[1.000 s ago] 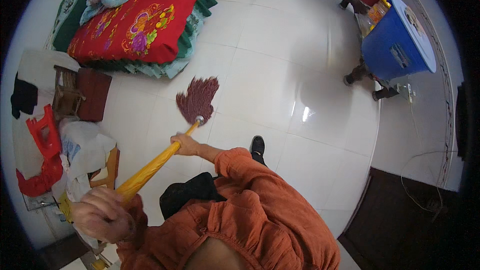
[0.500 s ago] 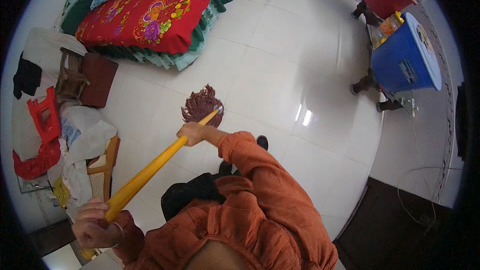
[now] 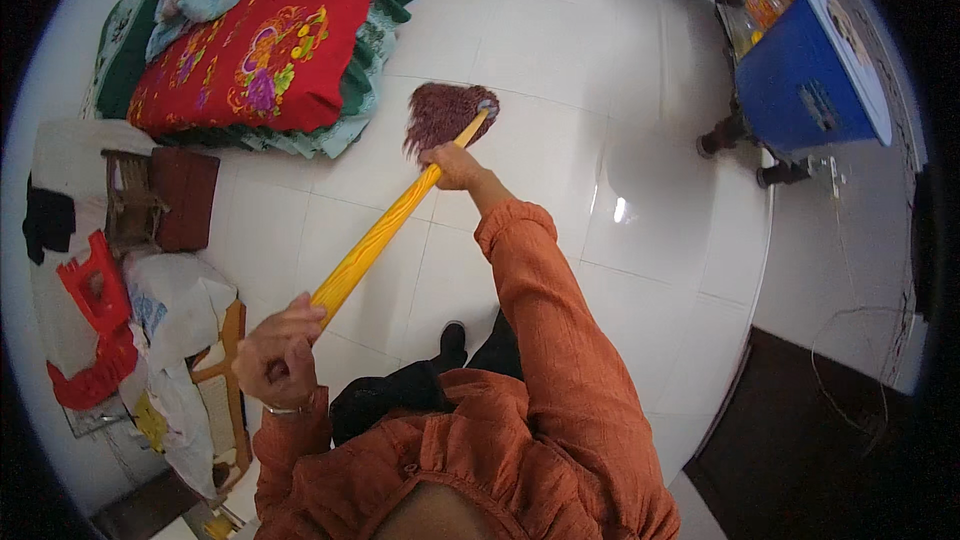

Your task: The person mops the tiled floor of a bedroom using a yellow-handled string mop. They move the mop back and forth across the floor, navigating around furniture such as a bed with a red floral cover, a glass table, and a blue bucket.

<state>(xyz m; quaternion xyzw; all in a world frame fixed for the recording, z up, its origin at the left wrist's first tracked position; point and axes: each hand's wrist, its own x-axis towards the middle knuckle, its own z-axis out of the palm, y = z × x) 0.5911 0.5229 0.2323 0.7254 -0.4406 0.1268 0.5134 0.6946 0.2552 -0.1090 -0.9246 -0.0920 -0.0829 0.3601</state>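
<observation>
A mop with a yellow wood-grained handle (image 3: 372,244) slants across the view from lower left to upper right. Its dark red-brown string head (image 3: 445,118) lies on the white tiled floor, strands fanned toward the left. My left hand (image 3: 283,352) is closed around the upper end of the handle, a bracelet at its wrist. Farther down the handle, close to the mop head, my right hand (image 3: 455,168) grips it with the arm stretched forward. Part of the handle's top end is hidden by my left hand.
A bed with a red floral cover (image 3: 270,50) stands at far left. Along the left are a dark red box (image 3: 186,198), a red plastic stool (image 3: 98,285) and a wooden chair (image 3: 222,400). A blue bin (image 3: 815,75) sits on a dark-legged table at right.
The mop head has moved away from me and to the right across the floor. Both hands have gone forward and right with the handle, and my right arm is straighter.
</observation>
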